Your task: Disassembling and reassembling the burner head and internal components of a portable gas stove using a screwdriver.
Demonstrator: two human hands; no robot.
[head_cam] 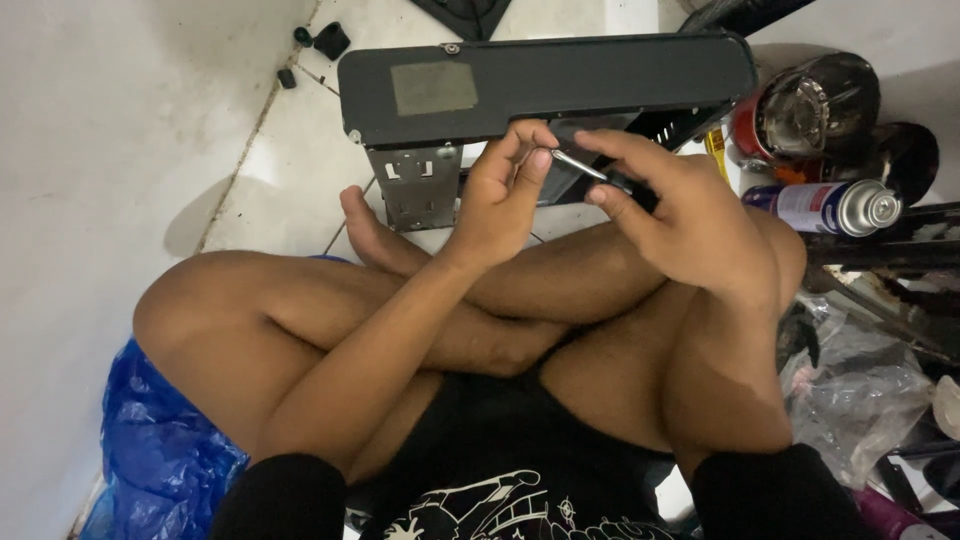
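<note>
I sit cross-legged on a tiled floor. My right hand (670, 215) grips a screwdriver (585, 168) whose thin metal shaft points left. My left hand (505, 195) pinches its fingertips at the shaft's tip, just below a black metal case (545, 85) lying on its side in front of my feet. A grey metal bracket (415, 185) with slots hangs off the case's lower left. Whether a screw sits between my left fingers is hidden.
A spray can (830, 207) lies at the right next to a dark shiny helmet-like thing (815, 100). Clear plastic bags (860, 385) pile at the lower right. A blue plastic bag (160, 450) is under my left leg. Small black parts (325, 40) lie by the white wall.
</note>
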